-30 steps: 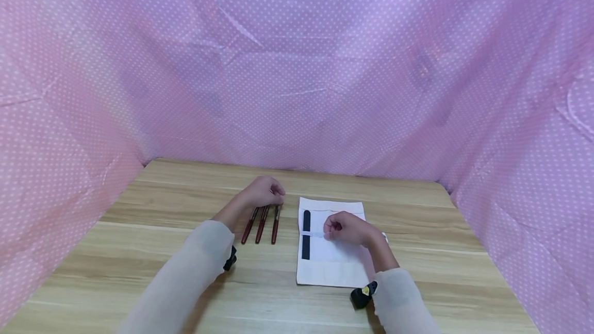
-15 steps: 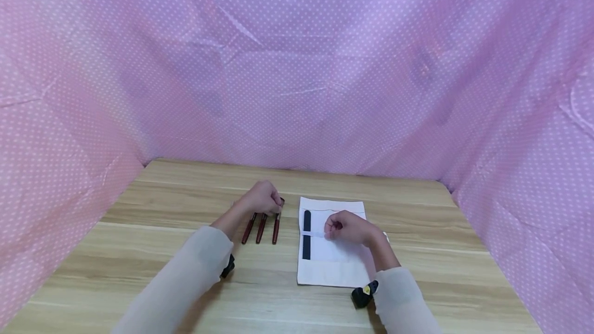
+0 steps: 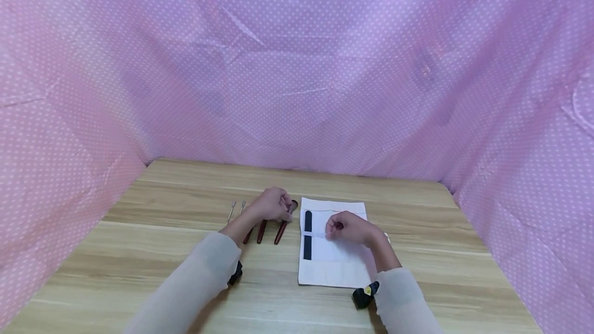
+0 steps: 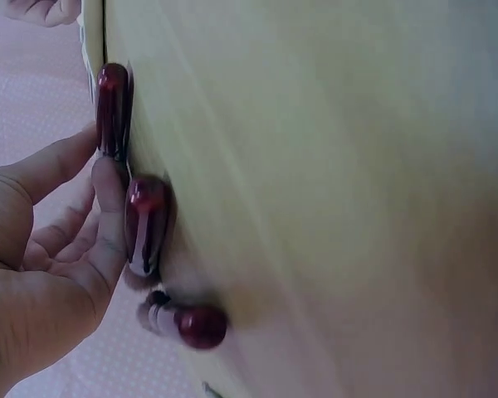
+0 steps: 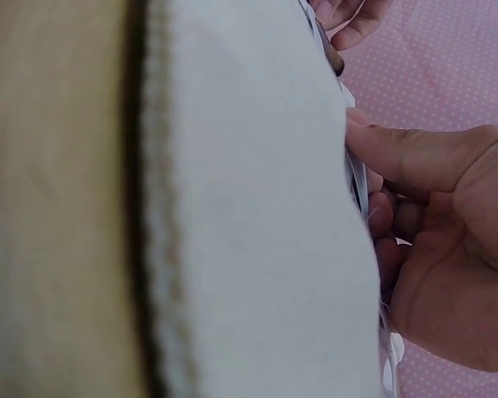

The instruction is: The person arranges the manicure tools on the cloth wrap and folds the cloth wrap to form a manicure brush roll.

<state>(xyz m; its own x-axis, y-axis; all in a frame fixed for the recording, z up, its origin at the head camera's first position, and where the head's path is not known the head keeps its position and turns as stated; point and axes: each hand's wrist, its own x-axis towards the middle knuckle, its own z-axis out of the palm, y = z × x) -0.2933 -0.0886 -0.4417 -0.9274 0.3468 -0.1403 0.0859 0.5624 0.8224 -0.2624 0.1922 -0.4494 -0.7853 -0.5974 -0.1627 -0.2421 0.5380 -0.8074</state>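
In the head view my left hand pinches a makeup brush with a dark red handle, near its dark head. The left wrist view has thumb and finger at that brush's handle. Two more red-handled brushes lie to its left, one of them a middle brush, partly under the hand. My right hand, fingers curled, pinches a narrow white band across the white fabric case. A black flat strip lies under that band at the case's left side.
Two thin metal-tipped sticks show beyond my left forearm. Everything lies on a wood-grain table, with pink dotted cloth hanging behind and at both sides. Each wrist carries a small black camera.
My left hand has come down onto the rightmost brush and shifted right, and the brush's head has swung right toward the case. My right hand stays in place at the band.
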